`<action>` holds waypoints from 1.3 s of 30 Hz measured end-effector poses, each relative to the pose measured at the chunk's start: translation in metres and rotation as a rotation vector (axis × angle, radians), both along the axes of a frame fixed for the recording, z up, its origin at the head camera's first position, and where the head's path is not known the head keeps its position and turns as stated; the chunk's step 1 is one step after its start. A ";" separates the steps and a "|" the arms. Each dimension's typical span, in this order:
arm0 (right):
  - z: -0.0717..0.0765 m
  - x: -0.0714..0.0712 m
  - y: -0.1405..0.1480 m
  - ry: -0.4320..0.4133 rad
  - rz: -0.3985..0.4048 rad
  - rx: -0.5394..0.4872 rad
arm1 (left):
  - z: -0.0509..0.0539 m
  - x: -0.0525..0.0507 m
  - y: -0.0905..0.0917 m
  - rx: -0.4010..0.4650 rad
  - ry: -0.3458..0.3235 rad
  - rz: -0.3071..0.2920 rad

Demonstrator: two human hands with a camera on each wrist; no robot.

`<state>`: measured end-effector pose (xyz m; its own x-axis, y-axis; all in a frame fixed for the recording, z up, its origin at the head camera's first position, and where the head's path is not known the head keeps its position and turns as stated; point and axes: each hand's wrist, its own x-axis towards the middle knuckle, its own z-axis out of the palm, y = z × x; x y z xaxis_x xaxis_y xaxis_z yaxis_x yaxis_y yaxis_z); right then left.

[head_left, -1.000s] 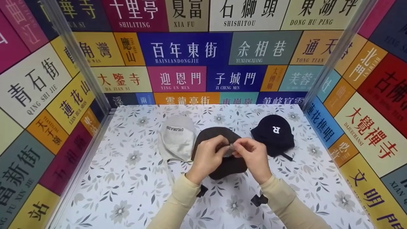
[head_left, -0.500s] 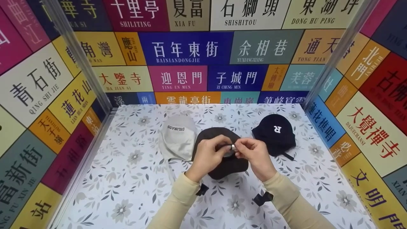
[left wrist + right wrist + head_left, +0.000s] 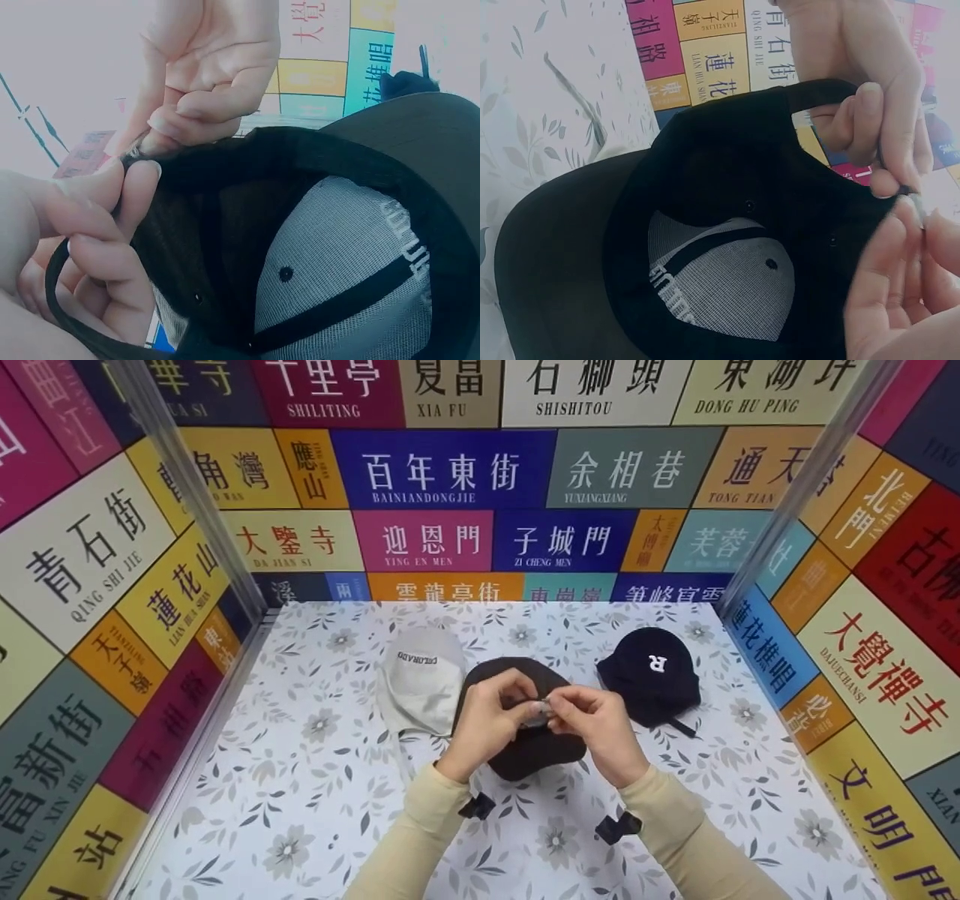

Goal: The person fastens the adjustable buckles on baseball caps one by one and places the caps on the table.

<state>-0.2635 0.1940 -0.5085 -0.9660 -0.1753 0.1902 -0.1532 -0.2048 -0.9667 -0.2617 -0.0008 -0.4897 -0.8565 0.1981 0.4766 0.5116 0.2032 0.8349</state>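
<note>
A dark brown baseball cap (image 3: 536,754) is held in the middle, its mesh-lined inside (image 3: 345,262) turned up in the left wrist view. My left hand (image 3: 487,724) pinches the black back strap (image 3: 54,289) between thumb and fingers, and part of that strap loops round below the fingers. Against its fingertips, my right hand (image 3: 600,727) pinches the small metal buckle (image 3: 545,705) at the strap's end. The fingertips cover most of the buckle, so how the strap runs through it cannot be seen.
A pale cap (image 3: 424,682) marked COLORADO lies to the left, its strap trailing towards the front. On the right sits a navy cap (image 3: 649,675) with a white R. Printed panels (image 3: 442,480) wall in the flower-patterned table (image 3: 300,795) at the back and sides.
Both hands stay at the strap with small finger shifts. The silvery buckle, plainer to see half a second ago, is now more covered by fingertips. The head view has tilted slightly.
</note>
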 end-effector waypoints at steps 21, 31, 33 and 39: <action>-0.001 0.003 0.003 -0.067 0.003 -0.021 | 0.001 0.007 0.008 0.064 -0.033 0.067; 0.001 0.003 0.004 -0.119 0.044 -0.030 | -0.007 0.000 0.009 -0.079 0.054 0.173; 0.000 0.002 0.004 -0.119 0.041 -0.018 | -0.007 0.000 0.009 -0.119 0.091 0.197; 0.000 0.002 0.004 -0.131 0.044 0.001 | -0.009 -0.001 0.011 -0.163 0.133 0.226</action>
<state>-0.2615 0.1980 -0.5085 -0.9739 -0.2179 0.0631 -0.0170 -0.2072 -0.9781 -0.2625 0.0105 -0.4986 -0.8200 0.0927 0.5648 0.5404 0.4505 0.7106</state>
